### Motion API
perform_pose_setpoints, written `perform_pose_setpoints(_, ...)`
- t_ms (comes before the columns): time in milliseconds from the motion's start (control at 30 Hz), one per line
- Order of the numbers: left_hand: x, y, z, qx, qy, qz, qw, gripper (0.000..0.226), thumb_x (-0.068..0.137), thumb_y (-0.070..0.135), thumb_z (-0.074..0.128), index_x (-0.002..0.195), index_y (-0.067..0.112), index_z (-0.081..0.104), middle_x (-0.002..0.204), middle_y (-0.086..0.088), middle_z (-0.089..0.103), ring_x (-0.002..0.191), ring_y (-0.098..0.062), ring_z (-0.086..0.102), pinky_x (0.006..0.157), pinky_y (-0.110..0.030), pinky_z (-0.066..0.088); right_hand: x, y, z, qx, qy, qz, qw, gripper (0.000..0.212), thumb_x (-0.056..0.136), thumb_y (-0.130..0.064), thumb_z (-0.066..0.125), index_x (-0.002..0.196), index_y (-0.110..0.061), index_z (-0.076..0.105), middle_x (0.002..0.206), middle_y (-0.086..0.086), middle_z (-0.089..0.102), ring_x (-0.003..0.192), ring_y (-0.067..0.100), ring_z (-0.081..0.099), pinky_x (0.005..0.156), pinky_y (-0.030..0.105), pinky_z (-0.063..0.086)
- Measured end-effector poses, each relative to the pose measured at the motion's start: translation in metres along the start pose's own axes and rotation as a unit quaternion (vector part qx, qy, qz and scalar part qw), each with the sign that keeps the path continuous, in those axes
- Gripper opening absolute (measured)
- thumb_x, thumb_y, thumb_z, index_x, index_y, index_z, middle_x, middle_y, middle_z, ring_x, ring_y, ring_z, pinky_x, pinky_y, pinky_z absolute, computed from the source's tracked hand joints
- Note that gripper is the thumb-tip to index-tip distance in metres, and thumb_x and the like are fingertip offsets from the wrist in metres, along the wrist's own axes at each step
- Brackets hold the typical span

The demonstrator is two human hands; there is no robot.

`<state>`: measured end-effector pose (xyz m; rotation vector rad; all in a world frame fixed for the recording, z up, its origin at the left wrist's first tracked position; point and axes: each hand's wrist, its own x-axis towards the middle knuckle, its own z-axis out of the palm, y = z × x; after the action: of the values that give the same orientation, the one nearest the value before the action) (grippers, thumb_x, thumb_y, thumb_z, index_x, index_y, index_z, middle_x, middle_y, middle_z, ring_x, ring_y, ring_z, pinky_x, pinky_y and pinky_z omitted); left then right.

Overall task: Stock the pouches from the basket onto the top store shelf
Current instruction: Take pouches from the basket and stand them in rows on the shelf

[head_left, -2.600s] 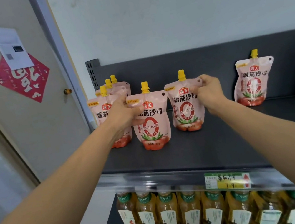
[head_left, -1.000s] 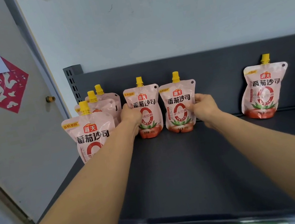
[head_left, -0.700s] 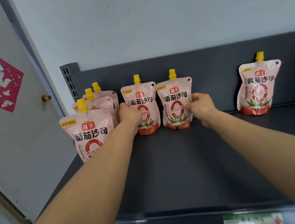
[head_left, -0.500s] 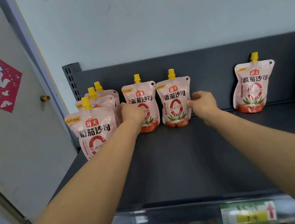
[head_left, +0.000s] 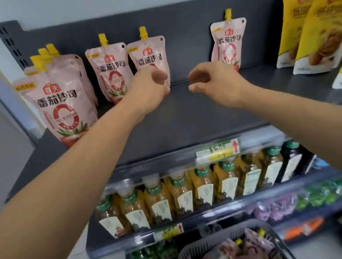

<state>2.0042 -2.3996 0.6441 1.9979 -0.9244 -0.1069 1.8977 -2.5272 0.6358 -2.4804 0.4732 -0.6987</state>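
Pink, glossy pouches [head_left: 59, 102] with yellow spouts stand upright along the back of the top shelf [head_left: 187, 122]: a stacked group at the left end, two side by side [head_left: 130, 68] near the middle, and a lone one [head_left: 228, 45] further right, with a bare stretch of dark shelf between the pair and the loner. In the head view, the only one here, both hands hang over that bare stretch, and neither holds anything. The left hand [head_left: 150, 90] is loosely curled, fingers half closed on nothing, just in front of the right pouch of the pair; it may be brushing the pouch's lower edge, though motion blur makes that hard to settle. The right hand [head_left: 211, 79] is likewise half curled and empty, apart from the lone pouch beyond it. The stock for the next move lies the other way: the basket [head_left: 209, 245] sits far below, at the bottom edge of the view, roughly under the right forearm, with more pink pouches heaped flat inside, their long axes lying every which way. By my reading the right hand has the shorter drop to it, and whichever pouch comes up must be turned spout-up to stand in the gap.
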Motion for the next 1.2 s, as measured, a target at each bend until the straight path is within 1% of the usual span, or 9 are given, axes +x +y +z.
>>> perform_pose_setpoints(100,-0.038,0.015,0.007,0.040,-0.070,0.036,0.996,0.031,0.085,0.011,0.064,0.116,0.011,0.061,0.114,-0.003,0.064,0.103,-0.014,0.058,0.087,-0.019,0.044,-0.046,0.001,-0.020,-0.016,-0.030,-0.019,0.999,0.029,0.088,-0.021,0.062,0.116,-0.012,0.064,0.107,-0.001,0.065,0.097,0.007,0.058,0.085,0.016,0.041)
perform_pose_setpoints(233,-0.096,0.038,0.023,0.066,-0.131,0.051,0.988,0.027,0.087,0.021,0.064,0.113,0.019,0.063,0.106,0.008,0.064,0.092,-0.001,0.058,0.072,-0.002,0.039,-0.111,0.011,-0.041,-0.033,-0.102,-0.046,0.993,0.022,0.087,-0.025,0.064,0.107,-0.017,0.069,0.096,-0.006,0.068,0.086,0.003,0.061,0.078,0.010,0.044)
perform_pose_setpoints(333,-0.135,0.044,0.048,0.067,-0.169,0.029,0.983,0.021,0.087,0.023,0.064,0.108,0.022,0.065,0.098,0.010,0.066,0.083,0.002,0.059,0.061,-0.003,0.044,-0.154,0.034,-0.043,-0.060,-0.184,-0.048,0.980,0.020,0.087,-0.026,0.064,0.105,-0.019,0.070,0.090,-0.010,0.065,0.074,-0.003,0.057,0.066,0.001,0.039)
perform_pose_setpoints(567,-0.204,-0.006,0.161,0.102,-0.321,-0.090,0.937,0.021,0.086,0.019,0.064,0.107,0.015,0.064,0.104,-0.001,0.065,0.094,-0.017,0.060,0.070,-0.018,0.044,-0.231,0.125,-0.001,-0.089,-0.351,-0.013,0.932,0.023,0.090,-0.020,0.060,0.109,-0.010,0.069,0.111,0.006,0.070,0.095,0.015,0.061,0.080,0.022,0.043)
perform_pose_setpoints(733,-0.241,-0.059,0.219,0.127,-0.356,-0.166,0.911,0.027,0.088,0.016,0.060,0.114,0.008,0.063,0.107,0.000,0.058,0.096,-0.011,0.052,0.079,-0.023,0.037,-0.266,0.171,0.040,-0.107,-0.430,0.021,0.896,0.027,0.092,-0.013,0.055,0.114,-0.005,0.068,0.121,0.009,0.066,0.112,0.023,0.059,0.091,0.027,0.043)
perform_pose_setpoints(900,-0.258,-0.117,0.260,0.178,-0.386,-0.208,0.881,0.020,0.085,0.005,0.054,0.100,0.001,0.067,0.097,-0.007,0.058,0.091,-0.022,0.056,0.073,-0.027,0.045,-0.284,0.224,0.085,-0.110,-0.464,0.108,0.872,0.025,0.092,-0.007,0.048,0.092,0.008,0.067,0.108,0.024,0.066,0.104,0.034,0.061,0.084,0.032,0.049)
perform_pose_setpoints(1000,-0.262,-0.151,0.282,0.197,-0.382,-0.240,0.871,0.009,0.086,0.006,0.052,0.085,0.014,0.055,0.089,-0.006,0.050,0.073,-0.018,0.047,0.063,-0.024,0.037,-0.292,0.254,0.108,-0.126,-0.471,0.149,0.860,0.030,0.095,-0.013,0.046,0.111,0.004,0.065,0.116,0.020,0.064,0.111,0.033,0.058,0.095,0.036,0.046)
perform_pose_setpoints(1100,-0.269,-0.187,0.301,0.226,-0.386,-0.272,0.852,0.022,0.088,0.013,0.055,0.109,0.012,0.063,0.111,-0.008,0.061,0.099,-0.022,0.060,0.082,-0.029,0.048,-0.302,0.288,0.134,-0.155,-0.463,0.174,0.855,0.029,0.094,-0.005,0.042,0.113,0.006,0.062,0.116,0.020,0.063,0.107,0.032,0.059,0.083,0.030,0.047)
perform_pose_setpoints(1200,-0.277,-0.223,0.319,0.267,-0.391,-0.258,0.842,0.037,0.091,0.015,0.053,0.127,0.007,0.054,0.137,-0.010,0.051,0.123,-0.026,0.050,0.101,-0.032,0.042,-0.312,0.317,0.160,-0.154,-0.457,0.217,0.849,0.029,0.093,-0.007,0.046,0.116,0.004,0.057,0.100,0.019,0.064,0.090,0.030,0.060,0.063,0.028,0.043)
